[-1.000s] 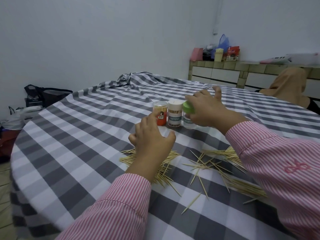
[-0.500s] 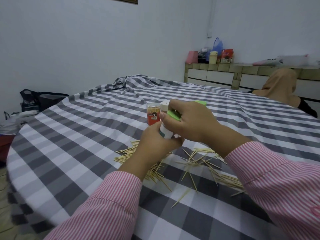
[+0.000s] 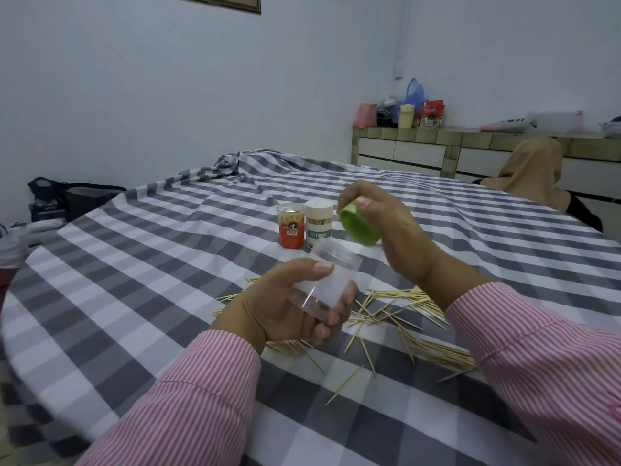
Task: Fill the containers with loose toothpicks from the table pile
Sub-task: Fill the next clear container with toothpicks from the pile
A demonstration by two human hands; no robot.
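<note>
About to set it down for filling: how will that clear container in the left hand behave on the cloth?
The clear container looks thin-walled and empty, so probably very light and easily knocked over. The tablecloth looks soft, so footing may be unsteady. Its round body would likely roll if tipped. The left hand grips it; the right hand holds the green lid.

Our two hands above the table, toothpicks beneath, two containers beyond.

Our left hand [image 3: 285, 307] holds an open container [image 3: 322, 280] tilted above the table [image 3: 151, 297], its mouth toward the lid [image 3: 359, 227], which our right hand [image 3: 379, 223] grips just up and to the right of it. The toothpick pile [image 3: 403, 317] lies on the table under and to the right of the hands. Behind, two more containers stand touching side by side: one on the left [image 3: 291, 225], one on the right [image 3: 319, 222].
</note>
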